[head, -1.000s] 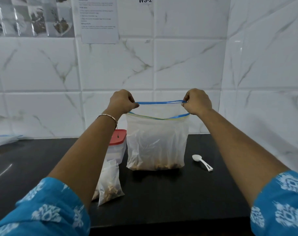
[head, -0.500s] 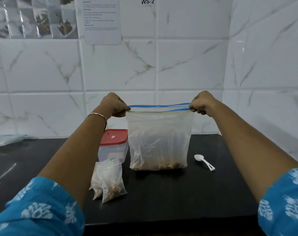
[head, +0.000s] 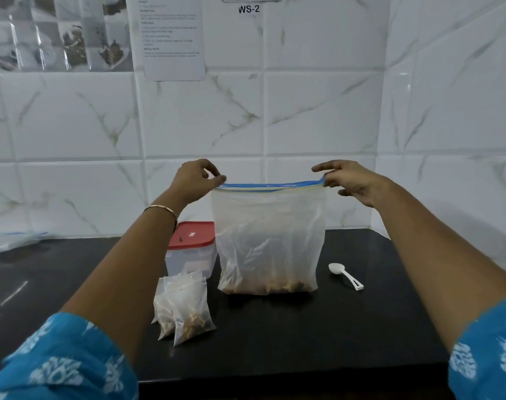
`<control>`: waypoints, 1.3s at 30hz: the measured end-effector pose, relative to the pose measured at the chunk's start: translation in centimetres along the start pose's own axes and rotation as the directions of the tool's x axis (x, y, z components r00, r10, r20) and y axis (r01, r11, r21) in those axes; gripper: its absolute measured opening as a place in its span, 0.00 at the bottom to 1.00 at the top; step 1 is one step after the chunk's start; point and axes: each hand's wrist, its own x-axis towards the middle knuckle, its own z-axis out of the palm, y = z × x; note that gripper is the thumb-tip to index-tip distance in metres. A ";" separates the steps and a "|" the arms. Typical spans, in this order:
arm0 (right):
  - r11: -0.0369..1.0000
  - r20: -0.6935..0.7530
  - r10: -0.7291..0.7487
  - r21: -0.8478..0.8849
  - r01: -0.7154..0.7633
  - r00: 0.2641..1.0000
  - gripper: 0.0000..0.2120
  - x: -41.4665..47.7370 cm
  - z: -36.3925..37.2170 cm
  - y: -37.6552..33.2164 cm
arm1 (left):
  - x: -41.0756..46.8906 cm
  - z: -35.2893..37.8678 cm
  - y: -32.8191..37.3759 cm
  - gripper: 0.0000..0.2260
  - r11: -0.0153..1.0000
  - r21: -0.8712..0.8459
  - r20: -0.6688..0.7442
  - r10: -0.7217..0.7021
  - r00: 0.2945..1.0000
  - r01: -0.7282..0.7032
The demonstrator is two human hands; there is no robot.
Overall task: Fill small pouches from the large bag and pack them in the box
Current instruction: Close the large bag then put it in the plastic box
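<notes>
Head view. The left hand (head: 195, 180) pinches the left end of the blue zip strip (head: 270, 186) of the large translucent plastic bag (head: 267, 241) between thumb and curled forefinger. The right hand (head: 353, 179) pinches the right end lightly, its other fingers splayed. The bag hangs between the two pinches, its brown contents settled on the black countertop (head: 303, 327). The zip appears pressed together along its length.

Below the left fingers stand the clear box with red lid (head: 192, 249) and the small clear filled pouches (head: 185, 310). Below the right fingers lies the white plastic spoon (head: 345, 275).

Probable step: handling the bag's mouth. Packing next calls for freeing one hand, lifting the lid and moving the pouches in.
</notes>
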 end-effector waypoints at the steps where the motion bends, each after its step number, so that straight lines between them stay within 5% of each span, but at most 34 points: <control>1: 1.000 0.023 -0.018 -0.017 0.019 1.000 0.19 0.0 0.0 0.2 | -0.1 -0.1 -0.1 0.11 0.999 0.008 0.026 0.043 0.999 -0.043; 6: 0.992 0.100 -0.079 -0.091 0.089 0.992 0.12 -0.2 0.3 0.5 | -0.2 0.0 -0.4 0.10 0.974 0.186 0.221 0.087 0.971 -0.129; 10: 0.987 0.037 -0.127 -0.094 0.130 0.991 0.07 0.2 0.8 0.7 | -0.4 -0.3 0.4 0.16 0.993 0.094 0.291 0.044 0.956 -0.074; 17: 0.985 -0.010 -0.165 -0.058 0.164 0.986 0.12 0.4 0.9 0.8 | -0.8 -0.7 0.5 0.19 0.988 0.132 0.502 0.008 0.865 -0.085; 20: 0.994 0.035 -0.107 0.024 0.106 0.994 0.17 -0.5 0.8 1.2 | -1.0 -0.6 0.0 0.12 0.996 0.054 0.458 0.044 0.888 -0.077; 29: 0.989 -0.041 -0.130 0.072 0.133 0.991 0.07 -0.4 -0.3 2.5 | -0.9 -0.5 0.4 0.08 0.970 -0.231 0.291 0.000 0.957 0.071; 39: 0.951 -0.212 -0.103 0.265 0.158 0.972 0.12 0.2 1.4 1.6 | -0.5 0.5 -0.1 0.08 0.712 -0.621 0.239 -0.224 0.945 0.326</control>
